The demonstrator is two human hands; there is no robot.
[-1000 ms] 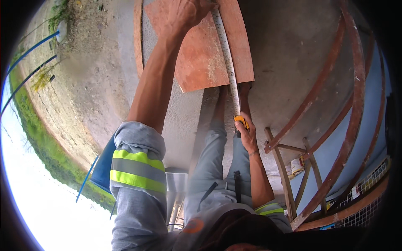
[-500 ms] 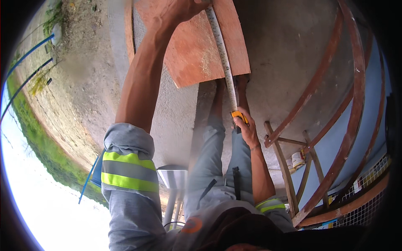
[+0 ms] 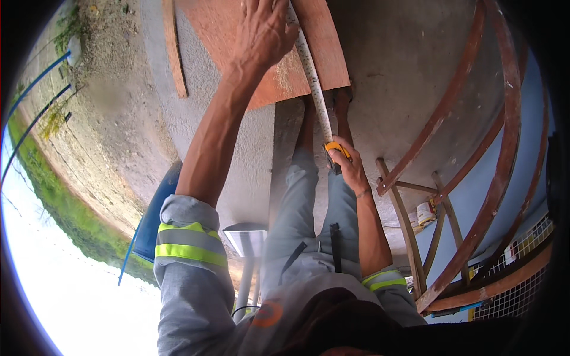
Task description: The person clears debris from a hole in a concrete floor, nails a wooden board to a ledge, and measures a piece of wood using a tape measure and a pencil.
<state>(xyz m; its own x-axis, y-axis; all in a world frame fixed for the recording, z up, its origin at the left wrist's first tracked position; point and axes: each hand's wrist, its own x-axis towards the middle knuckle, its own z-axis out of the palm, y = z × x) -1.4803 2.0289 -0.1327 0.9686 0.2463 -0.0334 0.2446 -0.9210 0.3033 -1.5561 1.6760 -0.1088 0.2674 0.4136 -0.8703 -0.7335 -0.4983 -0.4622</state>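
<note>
My right hand (image 3: 348, 165) is closed around the yellow-and-black case of a tape measure (image 3: 334, 149), in front of my legs. Its pale blade (image 3: 310, 69) runs out from the case, away from me and across a reddish plywood board (image 3: 284, 80). My left hand (image 3: 264, 35) lies over the board just left of the blade, palm down, fingers stretched out and thumb beside the tape. Beyond the top edge of the picture, the far end of the blade is hidden. Sawdust speckles the board near its closer edge.
A narrow wooden strip (image 3: 174, 53) lies on the concrete at the left. Brown wooden frames (image 3: 502, 148) rise on the right, near a small paint-spattered bucket (image 3: 425, 212). A blue barrel (image 3: 155, 216) stands behind my left arm.
My left hand has drawn back toward me along the tape, its fingers now spread over the board. My right hand still grips the tape measure. The view has shifted slightly.
</note>
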